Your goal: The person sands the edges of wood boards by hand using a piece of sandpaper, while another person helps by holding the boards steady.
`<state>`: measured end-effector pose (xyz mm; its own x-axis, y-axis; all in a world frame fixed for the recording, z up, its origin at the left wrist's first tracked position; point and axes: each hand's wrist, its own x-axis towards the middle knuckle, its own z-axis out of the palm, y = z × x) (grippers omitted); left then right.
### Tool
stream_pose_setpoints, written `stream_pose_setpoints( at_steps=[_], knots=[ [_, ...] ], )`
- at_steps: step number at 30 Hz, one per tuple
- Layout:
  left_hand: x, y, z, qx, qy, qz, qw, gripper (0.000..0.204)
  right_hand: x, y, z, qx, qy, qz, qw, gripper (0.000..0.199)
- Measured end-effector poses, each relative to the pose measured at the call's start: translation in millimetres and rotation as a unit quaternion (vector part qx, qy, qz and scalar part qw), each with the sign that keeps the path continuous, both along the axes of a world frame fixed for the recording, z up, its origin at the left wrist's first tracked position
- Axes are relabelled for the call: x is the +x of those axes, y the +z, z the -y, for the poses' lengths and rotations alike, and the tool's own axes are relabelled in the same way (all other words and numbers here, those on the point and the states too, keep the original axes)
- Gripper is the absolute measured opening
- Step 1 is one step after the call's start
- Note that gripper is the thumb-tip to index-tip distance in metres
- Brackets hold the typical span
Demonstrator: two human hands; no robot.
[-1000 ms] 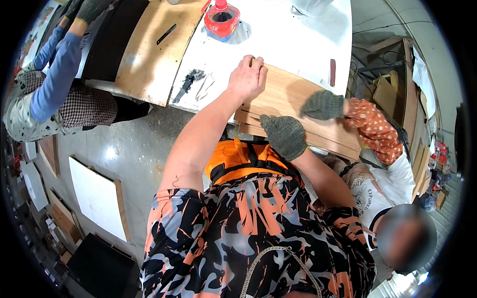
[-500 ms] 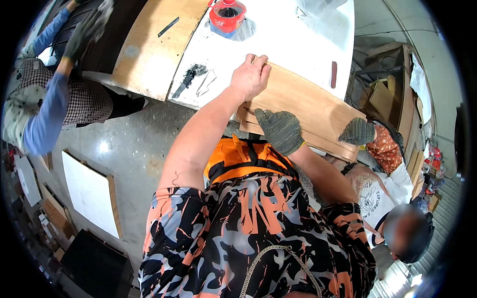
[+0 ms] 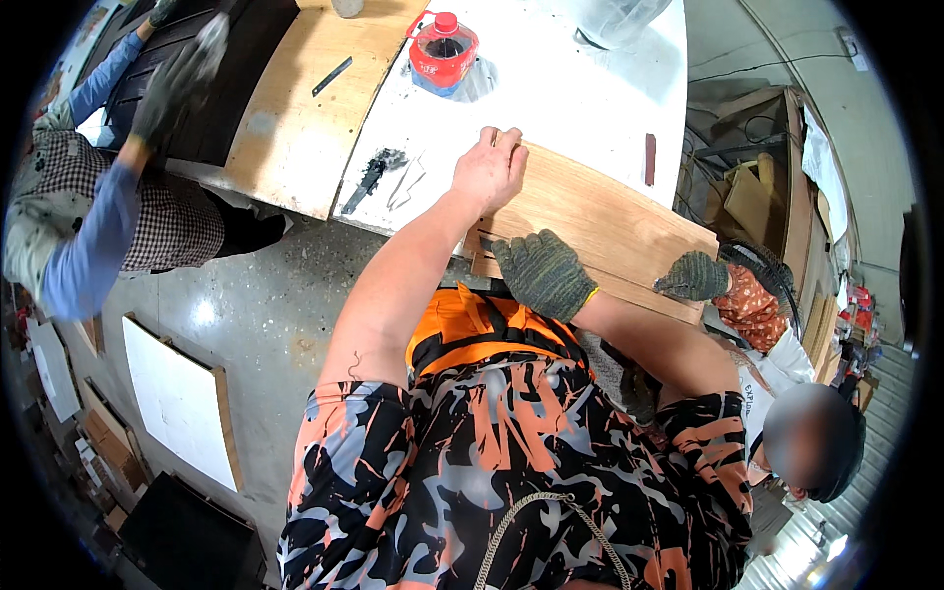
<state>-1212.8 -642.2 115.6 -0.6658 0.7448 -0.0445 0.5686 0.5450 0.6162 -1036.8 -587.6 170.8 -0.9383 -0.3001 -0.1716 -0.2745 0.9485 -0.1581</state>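
Note:
A pale brown wooden board (image 3: 600,206) lies at the near edge of the white worktable, with a narrower strip of wood (image 3: 629,292) along its near side. My bare left hand (image 3: 490,169) is closed over the board's left end, fingertips curled out of sight. My right hand (image 3: 546,275), in a dark grey-green knit glove, grips the near edge close to the left end; its thumb side is partly hidden. At the right end, a co-worker's gloved hand (image 3: 691,275) rests on the wood.
A red-capped plastic jug (image 3: 442,54) with dark contents stands on the white table (image 3: 551,88). A blackened brush-like tool (image 3: 369,182) lies left, a dark red bar (image 3: 650,159) right. Another co-worker's gloved hand (image 3: 177,84) is over dark panels. White panels (image 3: 182,393) lean at lower left.
The whole view has shifted slightly, lowering the table in the picture. Both my hands keep their places on the board. The right co-worker leans nearer, and a dark glove shows below my right forearm.

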Motion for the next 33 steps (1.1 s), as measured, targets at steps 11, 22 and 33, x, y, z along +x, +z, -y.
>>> stream_pose_setpoints(
  at_steps=[11,22,33],
  knots=[
    [-2,-6,2,-0.017,-0.006,0.008,1.000,0.043,-7,-8,-9,-0.074,-0.131,0.083,0.985,0.039],
    [-1,3,4,0.004,-0.001,0.028,1.000,0.041,7,-8,-14,-0.103,-0.148,0.067,0.981,0.048],
    [1,-12,5,0.024,-0.011,-0.012,1.000,0.037,86,-9,4,-0.802,-0.566,0.015,0.188,0.019]
  ],
)
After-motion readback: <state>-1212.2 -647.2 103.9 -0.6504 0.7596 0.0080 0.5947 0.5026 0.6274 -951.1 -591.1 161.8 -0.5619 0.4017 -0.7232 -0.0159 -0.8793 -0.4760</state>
